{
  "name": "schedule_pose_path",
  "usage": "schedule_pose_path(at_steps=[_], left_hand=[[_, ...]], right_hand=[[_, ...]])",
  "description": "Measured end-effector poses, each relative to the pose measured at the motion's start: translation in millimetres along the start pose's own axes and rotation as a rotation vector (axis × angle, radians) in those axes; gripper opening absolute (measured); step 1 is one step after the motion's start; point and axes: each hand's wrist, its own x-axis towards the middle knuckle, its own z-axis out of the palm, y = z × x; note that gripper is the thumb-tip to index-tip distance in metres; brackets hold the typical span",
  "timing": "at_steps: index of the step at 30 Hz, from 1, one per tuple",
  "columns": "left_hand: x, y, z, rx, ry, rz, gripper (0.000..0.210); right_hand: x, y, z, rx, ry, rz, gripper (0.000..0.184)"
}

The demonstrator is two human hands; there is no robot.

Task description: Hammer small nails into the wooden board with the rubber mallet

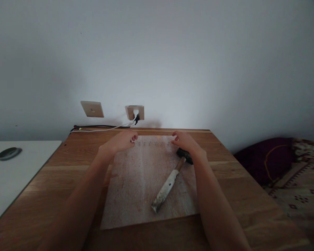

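Note:
A thin whitish wooden board (136,188) lies flat on the wooden table, with a row of several small nails (156,143) standing along its far edge. My left hand (122,140) is at the left end of that row, fingers bent, with a small gap between thumb and fingertips. At the right end, my right hand (185,141) curves its thumb and forefinger apart, the thumb close to the last nail. Nothing shows in either hand. A hammer (170,183) with a dark head and white-wrapped handle rests diagonally on the board, its head partly behind my right wrist.
The wooden table (232,188) stands against a white wall. Black and white cables (104,129) run along its back edge to a wall socket (135,113). A white surface (21,177) with a dark oval object (9,153) is at left. Patterned fabric (298,195) and a purple cushion (267,158) lie right.

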Motion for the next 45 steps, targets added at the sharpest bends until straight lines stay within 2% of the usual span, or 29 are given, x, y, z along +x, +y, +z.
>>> schedule_pose_path(at_steps=[16,35,42,45], left_hand=[[-0.4,15.0,0.3,0.055,-0.017,-0.005,0.017],[1.6,4.3,5.6,0.086,-0.018,0.035,0.02],[3.3,7.1,-5.8,0.094,0.127,0.077,0.026],[1.6,9.8,-11.1,0.09,0.142,0.086,0.023]], right_hand=[[4.9,-3.6,8.2,-0.064,-0.025,0.044,0.046],[8.9,-1.9,13.6,-0.098,-0.02,0.035,0.042],[8.7,-1.3,13.2,-0.08,-0.023,0.029,0.038],[8.1,-1.5,12.8,-0.075,-0.02,0.033,0.039]])
